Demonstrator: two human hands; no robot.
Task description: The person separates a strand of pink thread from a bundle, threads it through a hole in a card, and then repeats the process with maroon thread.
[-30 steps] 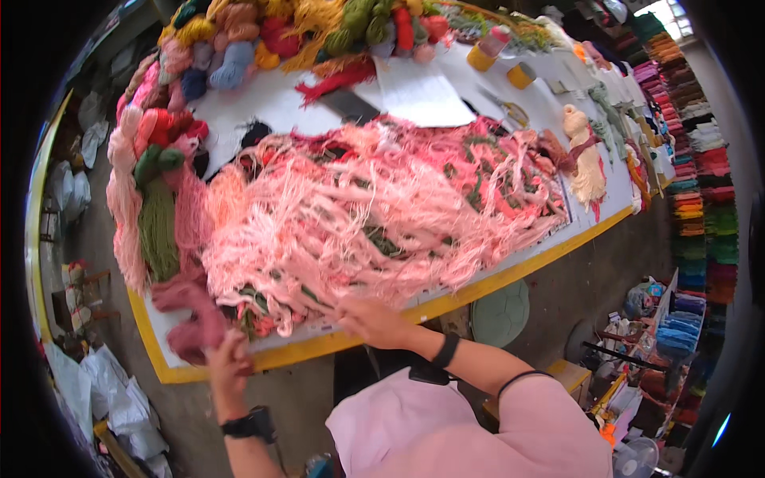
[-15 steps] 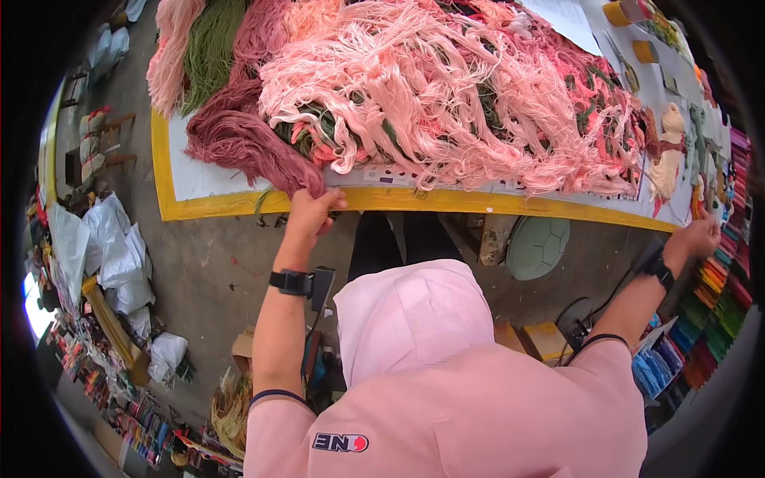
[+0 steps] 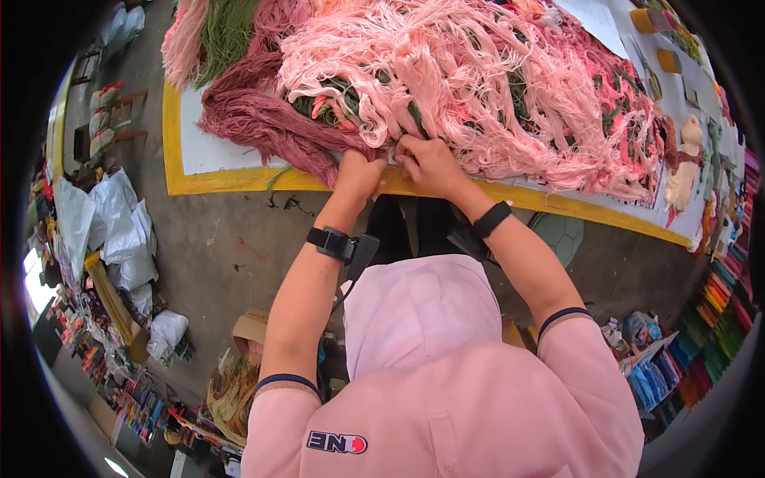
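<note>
My left hand (image 3: 361, 174) is closed round the end of a mauve yarn skein (image 3: 259, 111) at the near edge of the table. Close beside it, my right hand (image 3: 430, 166) has its fingers pinched together; what lies between them is too small to make out. The mauve skein spreads left from my hands across the table's corner. Just beyond both hands rises a large heap of loose pale pink yarn (image 3: 470, 88), with dark green strands showing through.
The yellow-edged table (image 3: 231, 183) runs across in front of me. A green skein (image 3: 225, 40) lies at its far left. Cream yarn (image 3: 682, 179) and yellow rolls (image 3: 669, 61) are on the right. White plastic bags (image 3: 119, 223) stand on the floor at left; a round green stool (image 3: 562, 239) is under the table.
My right hand has come in from the far right edge of the table to beside my left. The left hand, still gripping the mauve skein, has shifted right.
</note>
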